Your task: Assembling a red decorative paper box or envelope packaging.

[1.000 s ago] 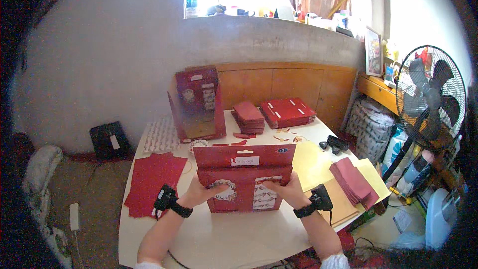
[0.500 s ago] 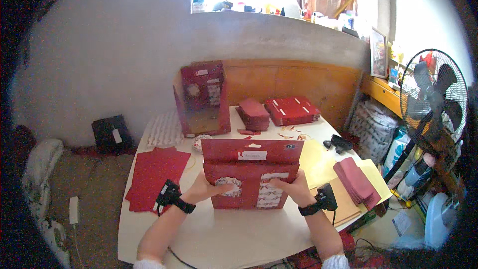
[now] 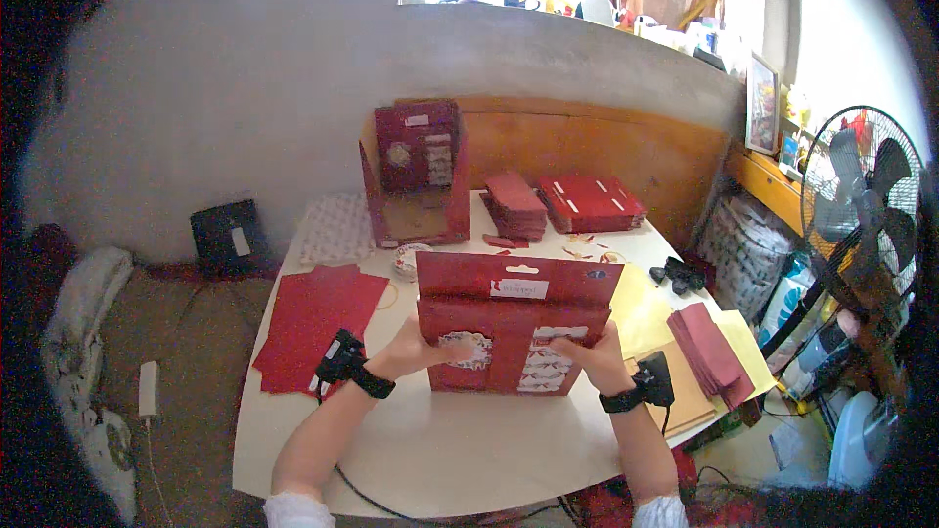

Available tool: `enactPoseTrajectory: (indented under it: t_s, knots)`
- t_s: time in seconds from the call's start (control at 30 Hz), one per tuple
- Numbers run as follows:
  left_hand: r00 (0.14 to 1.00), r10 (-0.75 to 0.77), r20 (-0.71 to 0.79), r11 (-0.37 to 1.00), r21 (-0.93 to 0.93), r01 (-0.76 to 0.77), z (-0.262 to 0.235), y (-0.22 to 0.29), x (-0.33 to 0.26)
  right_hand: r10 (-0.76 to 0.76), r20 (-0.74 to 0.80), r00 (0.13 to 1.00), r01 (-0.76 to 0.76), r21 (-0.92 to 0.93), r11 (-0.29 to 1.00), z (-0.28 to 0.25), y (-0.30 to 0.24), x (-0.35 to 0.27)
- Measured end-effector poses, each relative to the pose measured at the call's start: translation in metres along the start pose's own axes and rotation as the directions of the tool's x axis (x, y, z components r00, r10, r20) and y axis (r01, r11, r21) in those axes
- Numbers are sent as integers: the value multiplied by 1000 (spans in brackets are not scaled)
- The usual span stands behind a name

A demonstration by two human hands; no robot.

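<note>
Near the middle of the tabletop (image 3: 460, 455), in the head view, we see the red packet (image 3: 513, 321) held upright, its holed strip uppermost; whether its lower edge touches the tabletop we cannot tell. Our left hand (image 3: 419, 347) and right hand (image 3: 597, 357) are closed on its two sides, thumbs laid on the front, the other fingers mostly hidden behind. We judge that a good hold calls for light, even pressure from both thumbs, so the front neither bows nor creases. We should also avoid brushing the red sheets (image 3: 318, 328) on the left or the yellow sheet (image 3: 641, 308) on the right.
</note>
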State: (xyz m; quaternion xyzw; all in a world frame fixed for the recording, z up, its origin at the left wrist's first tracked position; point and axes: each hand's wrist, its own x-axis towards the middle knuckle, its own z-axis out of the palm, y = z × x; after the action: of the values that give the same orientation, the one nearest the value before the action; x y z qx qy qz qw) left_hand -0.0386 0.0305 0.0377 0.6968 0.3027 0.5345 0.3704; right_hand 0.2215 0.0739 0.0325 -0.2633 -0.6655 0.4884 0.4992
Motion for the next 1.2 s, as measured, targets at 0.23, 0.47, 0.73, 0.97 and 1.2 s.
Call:
enactPoseTrajectory:
  t_s: [0.23,0.47,0.73,0.97,1.2]
  knots:
    - [993,26,-119,999,-22,-29,4,12,0,-14,-34,999,17,105,994,-4,4,-4]
    - [990,-30,-136,999,-26,27,5,11,1,-74,-50,996,76,28,997,0,3,-1]
    - [989,71,-128,997,-28,-75,4,17,3,-116,-74,991,121,72,990,-4,11,-2]
    - [992,28,-125,1000,-2,-28,-3,25,5,-360,-218,907,389,108,915,5,-11,7]
    - [961,157,-229,987,3,-161,13,30,6,-760,68,646,485,-805,340,22,-57,0]
